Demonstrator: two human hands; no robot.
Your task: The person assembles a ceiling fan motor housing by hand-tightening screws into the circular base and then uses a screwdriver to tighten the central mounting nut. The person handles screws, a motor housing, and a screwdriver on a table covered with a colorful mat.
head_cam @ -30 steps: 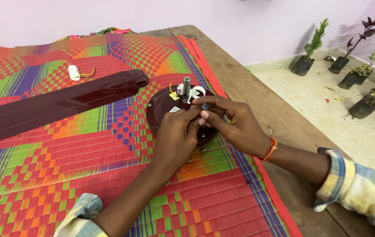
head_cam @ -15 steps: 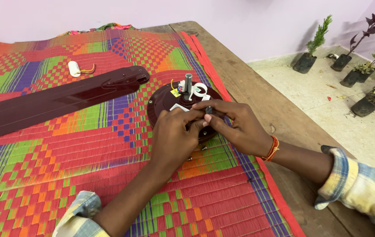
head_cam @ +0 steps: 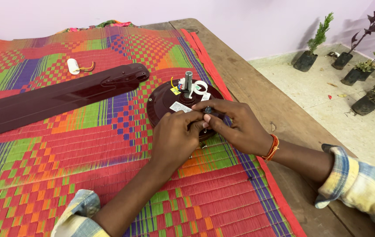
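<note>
On the woven mat (head_cam: pixel 86 145), the left hand (head_cam: pixel 174 138) and right hand (head_cam: pixel 235 127) meet with fingertips pinched on a small dark part (head_cam: pixel 207 110) over the maroon ceiling-fan motor (head_cam: pixel 165 98), the detached fan blade (head_cam: pixel 55 96) lying beyond, then a white capacitor (head_cam: pixel 73 66).

Bright, even daylight, soft shadows, sharp focus, no glare.

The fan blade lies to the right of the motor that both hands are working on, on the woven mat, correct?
Not quite: in the head view the fan blade lies to the left of the motor, on the woven mat. Both the left hand and right hand are on the motor.
</note>
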